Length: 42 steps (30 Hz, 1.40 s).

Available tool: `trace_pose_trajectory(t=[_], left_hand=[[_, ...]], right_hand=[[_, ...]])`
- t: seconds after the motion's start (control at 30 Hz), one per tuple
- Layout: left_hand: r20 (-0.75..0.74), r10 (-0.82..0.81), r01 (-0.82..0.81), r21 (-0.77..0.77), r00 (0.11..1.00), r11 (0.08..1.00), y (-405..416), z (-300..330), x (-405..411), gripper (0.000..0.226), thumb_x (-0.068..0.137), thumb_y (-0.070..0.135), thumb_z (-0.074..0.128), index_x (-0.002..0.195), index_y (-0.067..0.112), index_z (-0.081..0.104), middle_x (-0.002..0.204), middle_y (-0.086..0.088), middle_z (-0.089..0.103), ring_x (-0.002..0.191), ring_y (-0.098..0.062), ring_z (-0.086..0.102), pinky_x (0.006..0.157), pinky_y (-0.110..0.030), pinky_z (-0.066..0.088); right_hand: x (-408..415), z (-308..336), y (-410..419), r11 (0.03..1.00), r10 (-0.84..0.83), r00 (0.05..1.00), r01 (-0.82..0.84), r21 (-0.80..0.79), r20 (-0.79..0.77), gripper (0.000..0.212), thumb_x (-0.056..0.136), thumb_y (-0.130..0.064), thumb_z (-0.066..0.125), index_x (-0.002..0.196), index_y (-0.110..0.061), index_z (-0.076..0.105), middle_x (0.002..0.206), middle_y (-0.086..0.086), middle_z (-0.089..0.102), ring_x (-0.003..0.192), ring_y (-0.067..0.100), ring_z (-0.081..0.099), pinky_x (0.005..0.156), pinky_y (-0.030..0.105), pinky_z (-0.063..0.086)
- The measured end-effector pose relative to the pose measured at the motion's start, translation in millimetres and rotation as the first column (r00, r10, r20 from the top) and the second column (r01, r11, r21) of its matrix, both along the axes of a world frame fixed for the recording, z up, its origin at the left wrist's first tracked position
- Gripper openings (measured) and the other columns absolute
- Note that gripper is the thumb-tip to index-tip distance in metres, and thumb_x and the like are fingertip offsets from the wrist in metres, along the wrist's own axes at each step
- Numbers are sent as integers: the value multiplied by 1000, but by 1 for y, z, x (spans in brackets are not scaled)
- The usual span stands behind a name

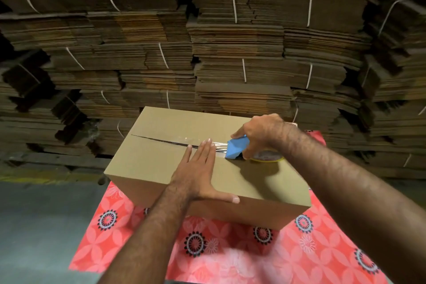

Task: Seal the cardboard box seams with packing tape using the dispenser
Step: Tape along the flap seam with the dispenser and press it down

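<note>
On a closed brown cardboard box (161, 166), the flat, open left hand (198, 168) steadies the flaps (holding the seam shut) while the right hand (260, 134) grips a blue plastic tape dispenser (237, 148).

Brown box (161, 163) (half-taped) — blue dispenser (237, 148) atop

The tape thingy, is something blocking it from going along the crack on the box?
Partly: the left hand lies flat on the box, fingertips on the seam just ahead of the blue dispenser that the right hand grips. Beyond those fingers nothing sits on the seam.
</note>
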<state>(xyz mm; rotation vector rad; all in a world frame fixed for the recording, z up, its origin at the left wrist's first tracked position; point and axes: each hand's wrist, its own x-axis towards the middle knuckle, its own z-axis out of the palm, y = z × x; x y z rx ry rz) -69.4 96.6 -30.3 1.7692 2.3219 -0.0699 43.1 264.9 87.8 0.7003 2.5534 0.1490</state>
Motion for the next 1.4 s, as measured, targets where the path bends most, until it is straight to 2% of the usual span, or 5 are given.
trace_pose_trajectory(t=[0.67, 0.93, 1.07, 1.2, 1.4], left_hand=[[-81, 21, -24, -32, 997, 999, -19, 5, -27, 147, 50, 110, 15, 154, 14, -25, 159, 1, -37, 147, -13, -30, 121, -54, -12], [-119, 18, -37, -161, 993, 986, -50, 18, -99, 146, 52, 108, 23, 151, 15, -31, 155, 1, -43, 144, -13, -36, 122, -48, -16], [14, 75, -72, -150, 997, 986, -50, 28, -108, 145, 49, 109, 25, 154, 22, -26, 157, 5, -39, 147, -11, -31, 121, -51, -16], [162, 261, -281, 114, 952, 953, -31, 17, -89, 124, 68, 99, 15, 158, 17, -9, 163, 4, -22, 152, -12, -17, 123, -49, -10], [63, 332, -337, 92, 941, 937, 12, -5, -40, 81, 100, 63, 11, 159, 11, -5, 167, -6, -16, 153, -18, -14, 124, -48, -7]], right_hand=[[99, 11, 44, 999, -42, 990, 39, -25, -136, 77, 75, -71, 62, 142, -70, 24, 113, -12, 64, 106, 18, 60, 70, 33, 42], [43, 6, 9, 993, -68, 963, 41, -107, -262, 80, 68, -74, 66, 140, -66, 32, 125, -12, 62, 116, 21, 58, 78, 35, 41], [21, 5, -7, 1000, -9, 968, 3, -24, -250, 75, 71, -68, 66, 141, -59, 40, 126, -9, 63, 114, 22, 60, 76, 34, 40], [12, 6, -13, 1000, -24, 979, 26, 9, -201, 74, 71, -68, 66, 141, -57, 43, 126, -9, 63, 112, 21, 61, 74, 34, 41], [-7, 5, -24, 999, -5, 997, 8, 35, -77, 58, 72, -59, 63, 129, -47, 59, 119, -9, 65, 106, 21, 64, 77, 35, 46]])
